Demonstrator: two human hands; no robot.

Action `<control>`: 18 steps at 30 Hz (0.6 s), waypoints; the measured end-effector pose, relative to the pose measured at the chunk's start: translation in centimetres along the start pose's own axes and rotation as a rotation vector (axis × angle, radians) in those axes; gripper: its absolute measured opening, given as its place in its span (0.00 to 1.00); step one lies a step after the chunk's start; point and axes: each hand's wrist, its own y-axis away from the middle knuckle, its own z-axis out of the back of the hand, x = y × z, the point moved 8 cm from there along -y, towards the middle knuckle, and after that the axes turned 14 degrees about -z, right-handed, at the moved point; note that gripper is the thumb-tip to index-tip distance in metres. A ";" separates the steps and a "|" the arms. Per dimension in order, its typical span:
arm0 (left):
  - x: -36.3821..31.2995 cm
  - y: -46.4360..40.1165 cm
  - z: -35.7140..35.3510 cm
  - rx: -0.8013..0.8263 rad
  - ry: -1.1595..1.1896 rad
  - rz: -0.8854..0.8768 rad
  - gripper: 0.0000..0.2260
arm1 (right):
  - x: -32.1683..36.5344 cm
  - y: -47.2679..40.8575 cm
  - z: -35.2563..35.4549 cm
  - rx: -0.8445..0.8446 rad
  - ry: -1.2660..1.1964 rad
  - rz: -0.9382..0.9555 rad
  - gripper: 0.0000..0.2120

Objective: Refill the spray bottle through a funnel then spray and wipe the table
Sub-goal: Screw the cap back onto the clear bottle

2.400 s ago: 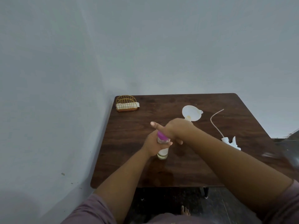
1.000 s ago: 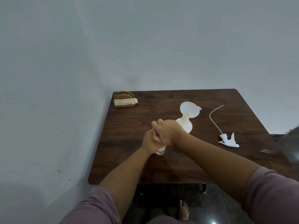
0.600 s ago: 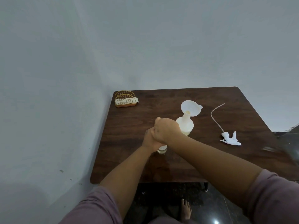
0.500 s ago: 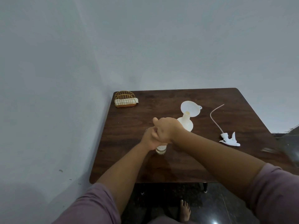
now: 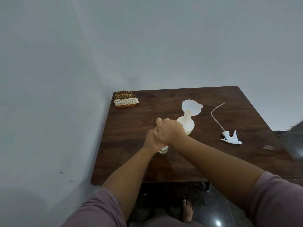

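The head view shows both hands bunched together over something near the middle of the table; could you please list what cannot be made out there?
- Small refill bottle: only its base shows below the left hand and right hand; its cap is hidden.
- Whether the cap is on or off: covered by the right hand.
- Spray bottle: its near side is hidden behind the right hand.
- Right table edge: a blurred streak, unidentifiable.

Both bare forearms reach forward and meet above the middle of the table. The left hand (image 5: 151,141) sits lower, fingers curled around a small bottle. The right hand (image 5: 168,131) lies over it, knuckles up, fingers curled down over the bottle's top.
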 end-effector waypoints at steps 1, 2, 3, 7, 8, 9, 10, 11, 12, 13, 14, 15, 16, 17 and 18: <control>0.0 0.1 0.0 -0.004 0.015 0.011 0.11 | 0.0 0.0 -0.1 -0.001 -0.017 -0.005 0.11; 0.0 0.2 0.1 -0.003 0.028 0.018 0.12 | 0.1 0.0 0.0 -0.004 -0.028 0.005 0.11; 0.1 0.2 0.1 0.015 0.034 0.023 0.12 | 0.2 0.0 0.0 -0.004 -0.026 0.032 0.11; 0.4 0.2 0.4 0.091 0.105 -0.006 0.12 | 0.8 0.0 0.0 0.026 0.086 0.227 0.18; 0.6 0.2 0.4 0.096 0.111 -0.006 0.12 | 0.8 0.0 0.0 0.033 0.108 0.249 0.19; 0.5 0.2 0.3 0.097 0.101 -0.005 0.13 | 0.7 -0.2 -0.1 0.031 0.122 0.252 0.19; 0.5 0.2 0.2 0.090 0.080 -0.003 0.14 | 0.7 -0.2 0.0 0.020 0.123 0.239 0.19; 0.5 0.2 0.1 0.076 0.054 0.005 0.15 | 0.6 -0.3 0.0 0.014 0.119 0.215 0.17; 0.5 0.2 0.1 0.054 0.034 0.015 0.15 | 0.6 -0.4 0.0 0.009 0.112 0.187 0.16; 0.5 0.2 0.1 0.032 0.022 0.027 0.14 | 0.6 -0.4 -0.1 0.009 0.103 0.159 0.14; 0.4 0.2 0.1 0.013 0.015 0.032 0.13 | 0.6 -0.4 -0.2 0.010 0.090 0.133 0.13; 0.4 0.3 0.1 0.003 0.005 0.038 0.12 | 0.6 -0.3 -0.2 0.011 0.075 0.107 0.12; 0.4 0.3 0.1 -0.003 -0.006 0.045 0.11 | 0.5 -0.3 -0.2 0.011 0.063 0.080 0.12; 0.2 0.4 0.2 -0.011 -0.017 0.050 0.11 | 0.3 -0.2 -0.2 0.009 0.051 0.053 0.11; 0.2 0.4 0.1 -0.022 -0.026 0.049 0.11 | 0.2 -0.1 -0.2 0.005 0.037 0.027 0.11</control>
